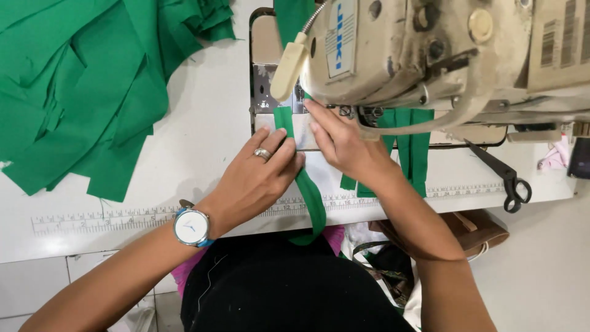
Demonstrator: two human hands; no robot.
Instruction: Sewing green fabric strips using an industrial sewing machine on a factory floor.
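the green fabric strip (309, 190) runs lengthwise from the worktop (203, 129) edge toward the needle; left hand (258, 178) presses it flat, right hand (344, 144) open-fingered just ahead.

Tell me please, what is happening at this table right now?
A person is at a sewing machine on a white table. The left hand presses a narrow green fabric strip flat, and the right hand holds it near the needle area. The strip hangs over the table edge toward the person's lap. A pile of green fabric pieces lies at the left, more green strips hang behind the right hand, and black scissors lie at the right.
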